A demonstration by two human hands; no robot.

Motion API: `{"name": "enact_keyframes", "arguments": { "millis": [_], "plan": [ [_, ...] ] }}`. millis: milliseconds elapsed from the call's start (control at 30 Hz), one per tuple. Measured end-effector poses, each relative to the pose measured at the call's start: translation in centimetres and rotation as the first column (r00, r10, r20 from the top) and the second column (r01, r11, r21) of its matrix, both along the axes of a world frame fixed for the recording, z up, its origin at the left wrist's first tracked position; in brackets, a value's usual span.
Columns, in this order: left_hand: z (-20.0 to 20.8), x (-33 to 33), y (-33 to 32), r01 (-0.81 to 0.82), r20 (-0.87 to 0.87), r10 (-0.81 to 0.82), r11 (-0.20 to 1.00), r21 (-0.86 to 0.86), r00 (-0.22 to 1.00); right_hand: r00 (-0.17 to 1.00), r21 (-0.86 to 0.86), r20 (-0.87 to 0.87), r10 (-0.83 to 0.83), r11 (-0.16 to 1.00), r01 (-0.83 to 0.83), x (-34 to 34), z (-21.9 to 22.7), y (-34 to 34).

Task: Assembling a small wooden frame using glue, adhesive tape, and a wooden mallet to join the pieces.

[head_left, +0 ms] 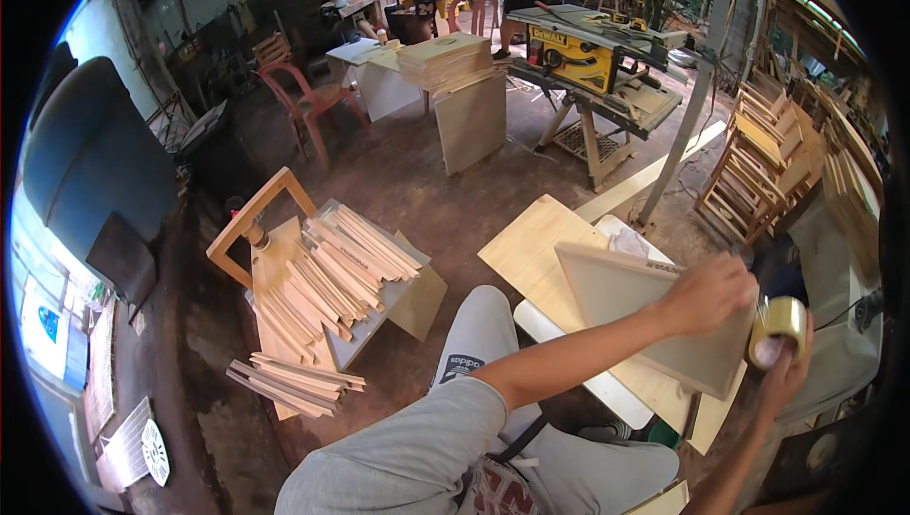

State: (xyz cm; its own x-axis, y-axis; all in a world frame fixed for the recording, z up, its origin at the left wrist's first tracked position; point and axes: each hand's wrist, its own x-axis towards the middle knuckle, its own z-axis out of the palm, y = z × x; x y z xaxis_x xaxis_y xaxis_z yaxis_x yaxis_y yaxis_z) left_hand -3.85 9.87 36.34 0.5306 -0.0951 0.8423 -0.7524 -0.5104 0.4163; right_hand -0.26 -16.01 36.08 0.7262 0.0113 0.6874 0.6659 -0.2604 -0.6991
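Note:
My right hand [785,377] grips a wide roll of clear yellowish packing tape [779,330] at the right. Close above the roll, my left hand [713,292] is closed in a pinch, its forearm stretched across the work. A glossy strip shows between its fingers and the roll, seemingly the tape's free end. Under my left forearm lies a shallow wooden frame with a flat panel [607,292], tilted on a light plywood board [531,240]. The forearm hides part of the panel. A small dark strip [693,413] stands by the frame's near corner.
Many thin wooden slats [327,273] lie piled on a low support at left, beside an upright wooden frame [223,254]. Farther off stand a yellow table saw [578,60], stacked panels [455,64] and a red chair [308,102]. Wooden chairs [758,150] stand at right; two people work behind.

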Motion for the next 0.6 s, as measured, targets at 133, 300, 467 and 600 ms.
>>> {"name": "enact_keyframes", "arguments": {
  "millis": [133,300,467,600],
  "plan": [
    [-1.5,0.5,5.2,-0.14,-0.002,0.15,0.915,-0.379,0.989,0.943,-0.316,0.328,0.053,0.947,0.056,0.2,6.6,10.4],
    [-9.0,1.2,10.1,-0.251,-0.092,0.244,0.776,-0.579,0.965,0.955,-0.5,0.266,0.133,0.866,0.019,-0.5,5.4,19.9],
    [-10.3,0.0,12.9,-0.266,-0.163,0.211,0.73,-0.63,0.964,0.95,-0.492,0.286,0.124,0.87,0.035,-2.9,5.3,23.6],
    [-9.9,-0.2,14.8,-0.139,-0.169,0.026,0.693,-0.707,0.985,0.964,-0.537,0.226,0.138,0.843,0.006,-2.7,5.4,24.5]
  ]
}}
